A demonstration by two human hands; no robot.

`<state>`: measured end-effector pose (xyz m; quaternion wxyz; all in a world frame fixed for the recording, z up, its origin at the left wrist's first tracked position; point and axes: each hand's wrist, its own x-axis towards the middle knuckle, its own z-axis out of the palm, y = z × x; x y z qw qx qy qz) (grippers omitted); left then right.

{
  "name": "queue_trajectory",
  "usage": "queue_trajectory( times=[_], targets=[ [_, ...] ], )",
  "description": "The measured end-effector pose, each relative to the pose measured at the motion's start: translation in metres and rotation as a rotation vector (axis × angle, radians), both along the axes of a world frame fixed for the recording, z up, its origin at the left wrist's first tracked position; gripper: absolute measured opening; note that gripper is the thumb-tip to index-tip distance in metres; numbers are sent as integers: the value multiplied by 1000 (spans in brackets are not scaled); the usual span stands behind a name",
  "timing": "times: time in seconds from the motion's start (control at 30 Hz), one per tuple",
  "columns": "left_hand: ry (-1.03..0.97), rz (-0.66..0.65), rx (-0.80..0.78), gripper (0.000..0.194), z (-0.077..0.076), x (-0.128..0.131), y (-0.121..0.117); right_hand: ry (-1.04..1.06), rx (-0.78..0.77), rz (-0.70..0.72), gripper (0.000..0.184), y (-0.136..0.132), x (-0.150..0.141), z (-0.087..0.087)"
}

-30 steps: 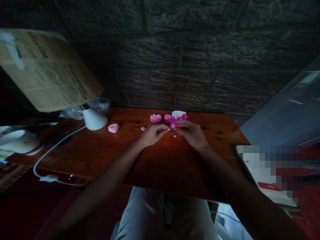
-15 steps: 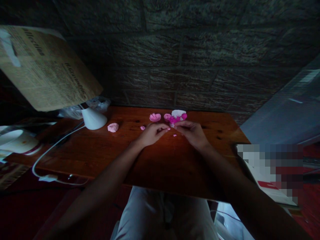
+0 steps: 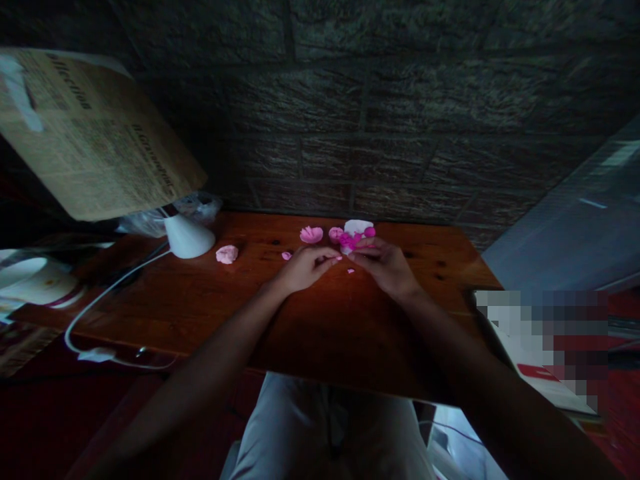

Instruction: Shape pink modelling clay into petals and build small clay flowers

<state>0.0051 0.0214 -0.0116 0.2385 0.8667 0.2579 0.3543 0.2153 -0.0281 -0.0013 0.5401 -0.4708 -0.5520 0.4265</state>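
My left hand point(image 3: 307, 268) is closed in a pinch on a small pink piece point(image 3: 339, 258), low over the table. Across a narrow gap, my right hand point(image 3: 385, 267) has its thumb and forefinger slightly apart, beside a bright magenta flower-like cluster point(image 3: 349, 241). A bit of magenta shows between its fingers, but whether they touch it is unclear. Behind the cluster lies a white piece point(image 3: 359, 227) with a round magenta piece point(image 3: 369, 232) in front. Pink ruffled flower shapes, a larger one point(image 3: 311, 234) and a smaller one point(image 3: 336, 234), rest to the left. A tiny pink scrap point(image 3: 351, 271) lies between my hands.
A crumpled pale pink piece point(image 3: 227, 254) and a small pink bit point(image 3: 286, 256) lie on the wooden table point(image 3: 320, 327). At left stand a lamp with a white base point(image 3: 189, 238) and paper shade point(image 3: 100, 140), its cord, and a white cup point(image 3: 35, 280). A stone wall backs the table.
My right forefinger has lifted away from the thumb, showing magenta between them. My left hand keeps its pinch in nearly the same place.
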Motion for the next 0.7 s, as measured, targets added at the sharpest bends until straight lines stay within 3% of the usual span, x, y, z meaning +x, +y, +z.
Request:
queue_trajectory(
  times=[0.23, 0.7],
  targets=[
    [-12, 0, 2, 17, -1, -1, 1, 46, 54, 15, 29, -1, -4, 0],
    [-15, 8, -15, 18, 0, 0, 1, 54, -38, 33, 31, -3, -2, 3]
  ],
)
